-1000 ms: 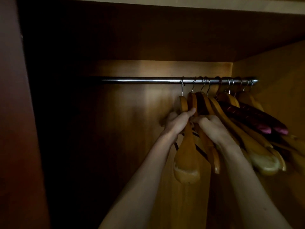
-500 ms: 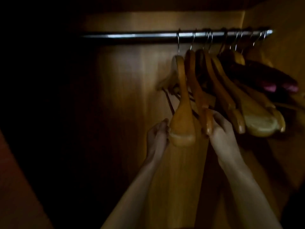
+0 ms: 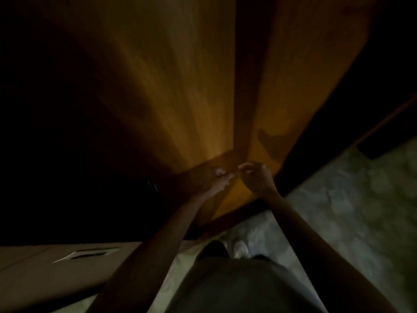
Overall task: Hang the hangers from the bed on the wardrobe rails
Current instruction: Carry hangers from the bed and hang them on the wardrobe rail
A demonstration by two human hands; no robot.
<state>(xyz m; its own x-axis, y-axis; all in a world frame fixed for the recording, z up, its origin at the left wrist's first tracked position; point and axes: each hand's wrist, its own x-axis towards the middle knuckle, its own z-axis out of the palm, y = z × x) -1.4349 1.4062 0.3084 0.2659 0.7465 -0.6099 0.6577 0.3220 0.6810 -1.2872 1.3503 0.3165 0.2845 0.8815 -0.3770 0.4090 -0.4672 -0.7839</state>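
Dark fabric of the person's clothing filled the nearest part of the head view, with a pale shoe showing just beyond it on the mottled grey floor. Both bare forearms reached forward and up from the lower edge. The left hand was blurred, its fingers loosely extended and apart, holding nothing that could be made out. The right hand, just beside it, had its fingers loosely curled inward; no object showed within them. Both hands hung in front of the lower part of the wooden wardrobe panel, orange-brown where lit and black to the left. A pale flat board with a slot lay at the lower left. No hangers or rail appeared in this view; their position could not be told.
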